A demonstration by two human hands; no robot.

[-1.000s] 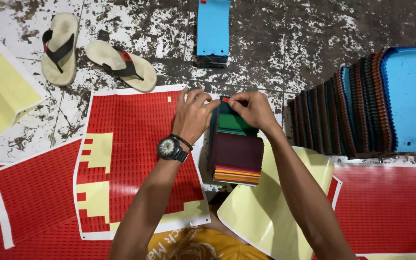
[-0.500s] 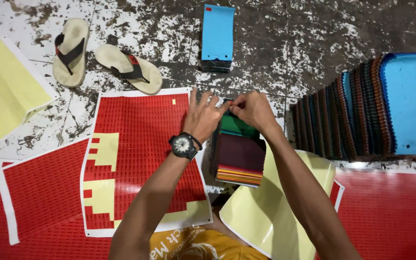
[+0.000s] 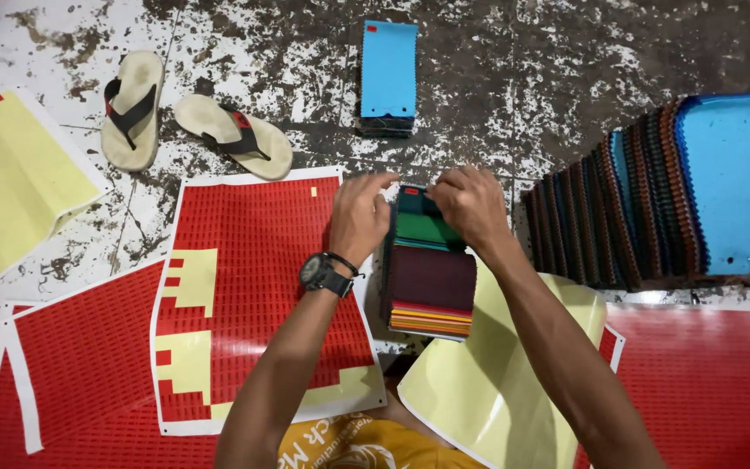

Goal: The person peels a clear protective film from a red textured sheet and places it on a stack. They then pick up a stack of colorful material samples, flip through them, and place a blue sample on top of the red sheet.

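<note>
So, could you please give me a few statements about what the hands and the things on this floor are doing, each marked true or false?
1. Both hands, left hand and right hand, are at the top of the fabric swatch stack. True.
2. The wristwatch is on the right arm. False: it is on the left.
3. Two sandals lie on the floor. True.
4. The red sticker sheet is fully covered with stickers. False: yellow patches show where some are gone.
</note>
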